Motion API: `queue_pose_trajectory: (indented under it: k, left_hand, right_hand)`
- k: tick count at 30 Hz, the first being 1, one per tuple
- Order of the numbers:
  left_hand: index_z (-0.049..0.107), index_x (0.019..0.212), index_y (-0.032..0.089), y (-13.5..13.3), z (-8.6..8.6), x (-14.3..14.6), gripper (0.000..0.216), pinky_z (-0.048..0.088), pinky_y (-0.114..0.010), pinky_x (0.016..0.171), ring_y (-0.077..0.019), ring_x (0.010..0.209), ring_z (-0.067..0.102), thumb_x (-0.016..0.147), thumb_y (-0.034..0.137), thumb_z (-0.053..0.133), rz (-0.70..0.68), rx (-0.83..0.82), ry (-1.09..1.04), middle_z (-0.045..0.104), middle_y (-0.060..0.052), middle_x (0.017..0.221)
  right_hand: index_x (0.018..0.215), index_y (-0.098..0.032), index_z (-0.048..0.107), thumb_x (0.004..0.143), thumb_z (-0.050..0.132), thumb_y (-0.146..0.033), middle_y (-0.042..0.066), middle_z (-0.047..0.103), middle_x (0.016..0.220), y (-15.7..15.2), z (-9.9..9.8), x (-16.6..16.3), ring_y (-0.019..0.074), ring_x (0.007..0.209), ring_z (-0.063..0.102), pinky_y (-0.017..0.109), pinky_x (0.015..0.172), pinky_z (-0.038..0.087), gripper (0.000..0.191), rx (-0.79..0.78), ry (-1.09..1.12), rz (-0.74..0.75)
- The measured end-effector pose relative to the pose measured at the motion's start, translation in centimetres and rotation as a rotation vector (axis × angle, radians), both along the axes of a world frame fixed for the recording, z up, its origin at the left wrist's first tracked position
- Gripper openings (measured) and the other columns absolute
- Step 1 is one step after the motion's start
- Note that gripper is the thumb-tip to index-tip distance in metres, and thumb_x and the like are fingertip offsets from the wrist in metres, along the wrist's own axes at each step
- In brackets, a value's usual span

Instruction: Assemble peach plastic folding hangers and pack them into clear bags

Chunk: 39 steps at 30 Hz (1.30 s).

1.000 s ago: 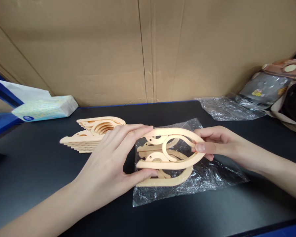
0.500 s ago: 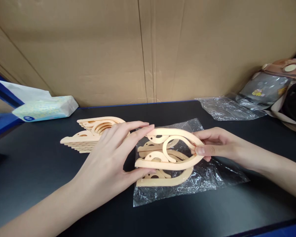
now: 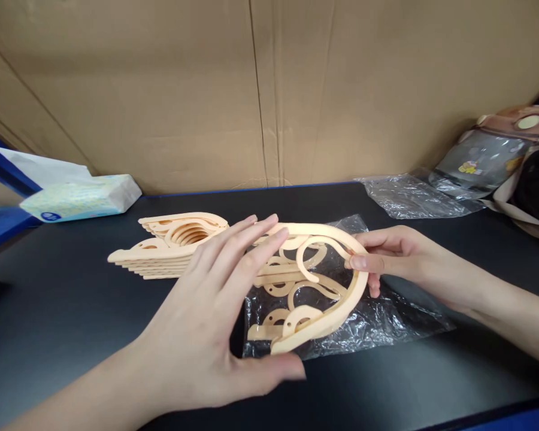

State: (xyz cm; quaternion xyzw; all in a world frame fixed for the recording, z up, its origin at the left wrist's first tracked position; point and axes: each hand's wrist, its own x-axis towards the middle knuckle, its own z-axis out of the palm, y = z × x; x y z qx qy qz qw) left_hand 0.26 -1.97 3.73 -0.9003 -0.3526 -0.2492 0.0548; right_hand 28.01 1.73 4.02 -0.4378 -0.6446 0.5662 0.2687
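A peach plastic folding hanger (image 3: 332,299) is spread apart between my two hands, its two arms splayed and its hook in the middle. My right hand (image 3: 395,257) pinches the joint end at the right. The fingers of my left hand (image 3: 215,323) rest on the upper arm while its thumb pushes the lower arm toward me. Under the hanger a clear plastic bag (image 3: 399,317) lies flat on the black table (image 3: 72,317), with another folded hanger (image 3: 273,278) on it.
A stack of several folded peach hangers (image 3: 166,245) lies at the left of the table. A tissue pack (image 3: 81,197) is at the far left. More clear plastic (image 3: 413,197) and a transparent bottle (image 3: 489,152) lie at the right. A cardboard wall (image 3: 260,90) stands behind.
The hanger's two arms have opened wide; my left thumb has drawn the lower arm down toward me while my right hand kept hold of the joint end.
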Motion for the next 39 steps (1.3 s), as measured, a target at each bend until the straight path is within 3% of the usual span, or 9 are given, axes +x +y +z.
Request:
queue_pose_trajectory:
  k: [1,3,6,11,14,19,29,39]
  left_hand:
    - [0.024,0.151,0.018,-0.1,-0.1,0.1,0.093,0.030,-0.056,0.115,-0.0387,0.143,0.031,0.082,0.070,0.057,0.015,0.019,0.032,0.034,-0.016,0.156]
    - [0.024,0.151,0.014,0.0,-0.3,0.1,0.106,0.030,-0.055,0.116,-0.0389,0.143,0.030,0.074,0.076,0.062,0.043,0.060,0.090,0.034,-0.018,0.156]
    - [0.028,0.149,0.011,0.4,-0.4,-0.1,0.098,0.032,-0.049,0.116,-0.0348,0.141,0.035,0.079,0.071,0.062,0.047,0.096,0.112,0.036,-0.019,0.155]
    - [0.031,0.149,0.011,0.4,-0.2,0.0,0.104,0.028,-0.048,0.117,-0.0349,0.142,0.032,0.073,0.073,0.067,0.030,0.106,0.166,0.036,-0.016,0.155]
    - [0.031,0.149,0.011,0.2,-0.1,0.2,0.092,0.027,-0.046,0.117,-0.0330,0.142,0.032,0.078,0.056,0.070,0.046,0.085,0.186,0.035,-0.014,0.156]
    - [0.035,0.146,0.008,0.5,-0.3,0.1,0.068,0.027,-0.040,0.115,-0.0280,0.138,0.037,0.086,0.029,0.058,0.024,0.096,0.183,0.042,-0.013,0.152]
    - [0.043,0.141,0.005,1.6,-0.4,-0.3,0.052,0.040,-0.044,0.102,-0.0301,0.125,0.054,0.100,0.035,0.049,0.014,0.257,0.260,0.054,-0.017,0.143]
    - [0.038,0.143,0.005,1.8,0.0,-0.8,0.060,0.036,-0.039,0.106,-0.0281,0.123,0.053,0.096,0.037,0.057,-0.027,0.192,0.244,0.056,-0.015,0.140]
  right_hand:
    - [0.078,-0.016,0.072,0.080,0.073,-0.045,0.002,0.066,0.068,0.0,0.0,0.0,0.0097,0.055,0.055,0.024,0.054,0.047,0.030,0.001,0.008,0.000]
    - [0.079,-0.016,0.073,0.080,0.074,-0.044,0.002,0.067,0.068,0.0,0.1,-0.2,0.0093,0.055,0.056,0.023,0.054,0.047,0.029,-0.008,0.025,0.012]
    - [0.080,-0.016,0.073,0.080,0.074,-0.043,0.001,0.067,0.070,-0.1,0.3,-0.3,0.0088,0.056,0.056,0.022,0.055,0.048,0.027,-0.021,0.043,0.043]
    - [0.075,-0.016,0.072,0.078,0.076,-0.045,0.001,0.065,0.067,-0.2,0.3,-0.3,0.0099,0.057,0.055,0.023,0.055,0.046,0.030,0.000,0.032,0.023]
    - [0.076,-0.016,0.072,0.076,0.077,-0.047,0.002,0.065,0.068,-0.1,0.2,-0.3,0.0106,0.058,0.055,0.024,0.055,0.046,0.032,-0.006,0.020,0.009]
    - [0.072,-0.015,0.069,0.077,0.075,-0.049,0.002,0.063,0.068,0.0,0.1,-0.2,0.0102,0.058,0.052,0.025,0.055,0.043,0.034,-0.008,-0.010,0.003]
    - [0.080,-0.016,0.072,0.082,0.071,-0.044,-0.001,0.057,0.065,0.1,-0.1,0.2,0.0093,0.058,0.045,0.026,0.056,0.033,0.028,-0.009,-0.040,0.021]
    - [0.079,-0.016,0.072,0.082,0.070,-0.045,0.001,0.061,0.071,0.2,-0.2,0.3,0.0094,0.059,0.044,0.025,0.054,0.034,0.029,-0.011,-0.045,0.026]
